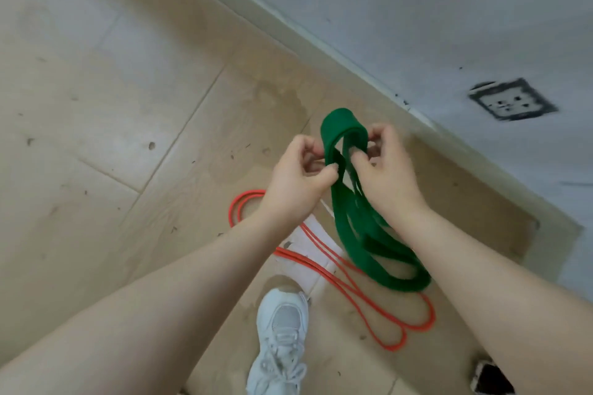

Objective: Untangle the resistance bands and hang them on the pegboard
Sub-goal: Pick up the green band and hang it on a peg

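A wide green resistance band (359, 234) hangs in several loops between my hands above the floor. My left hand (298, 176) pinches one strand of it near the top with thumb and fingers. My right hand (385, 170) grips the neighbouring strands, fingers curled into the top loop. The band's lower loops droop to just above the floor. A thin orange resistance band (362, 295) lies on the floor beneath, stretched in long loops from left of my left wrist to the right of my shoe. No pegboard is in view.
A white sheet (313, 253) lies on the beige tiled floor under the orange band. My white sneaker (282, 340) stands just below it. A grey wall with a baseboard runs diagonally at right, with a wall socket (511, 99). A dark object (491, 378) sits at bottom right.
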### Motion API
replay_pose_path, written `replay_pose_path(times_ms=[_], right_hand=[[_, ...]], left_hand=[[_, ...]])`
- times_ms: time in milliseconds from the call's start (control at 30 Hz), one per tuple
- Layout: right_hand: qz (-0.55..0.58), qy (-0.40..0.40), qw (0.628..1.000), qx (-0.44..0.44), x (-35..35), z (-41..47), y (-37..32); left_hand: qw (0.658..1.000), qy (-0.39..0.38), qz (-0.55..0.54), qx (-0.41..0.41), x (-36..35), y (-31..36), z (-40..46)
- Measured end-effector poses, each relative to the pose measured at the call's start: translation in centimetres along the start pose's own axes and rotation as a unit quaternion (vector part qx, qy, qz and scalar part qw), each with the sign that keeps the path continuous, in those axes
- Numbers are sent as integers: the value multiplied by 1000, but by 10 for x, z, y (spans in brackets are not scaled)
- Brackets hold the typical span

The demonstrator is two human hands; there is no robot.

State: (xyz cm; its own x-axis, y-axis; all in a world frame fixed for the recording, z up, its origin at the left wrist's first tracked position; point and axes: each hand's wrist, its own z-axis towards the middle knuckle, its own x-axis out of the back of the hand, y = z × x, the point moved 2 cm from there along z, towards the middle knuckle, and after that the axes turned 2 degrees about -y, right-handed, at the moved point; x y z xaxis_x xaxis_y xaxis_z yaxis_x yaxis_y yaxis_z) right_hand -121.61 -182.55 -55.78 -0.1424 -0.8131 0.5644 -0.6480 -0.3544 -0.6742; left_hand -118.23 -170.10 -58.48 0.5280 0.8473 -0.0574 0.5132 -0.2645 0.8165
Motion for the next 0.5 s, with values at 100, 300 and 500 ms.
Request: replay_pose_path(times_ms=[100,300,500], right_hand=[[58,16,998,10,69,-28,-63],[111,34,992,41,180,-115,-182],[163,113,976,85,246,-244,-292]], left_hand=[[997,-62,13,-48,-7,82,-38],[982,-65,63,-163,6,245,-126],[955,-69,122,-260,13,385,-244]])
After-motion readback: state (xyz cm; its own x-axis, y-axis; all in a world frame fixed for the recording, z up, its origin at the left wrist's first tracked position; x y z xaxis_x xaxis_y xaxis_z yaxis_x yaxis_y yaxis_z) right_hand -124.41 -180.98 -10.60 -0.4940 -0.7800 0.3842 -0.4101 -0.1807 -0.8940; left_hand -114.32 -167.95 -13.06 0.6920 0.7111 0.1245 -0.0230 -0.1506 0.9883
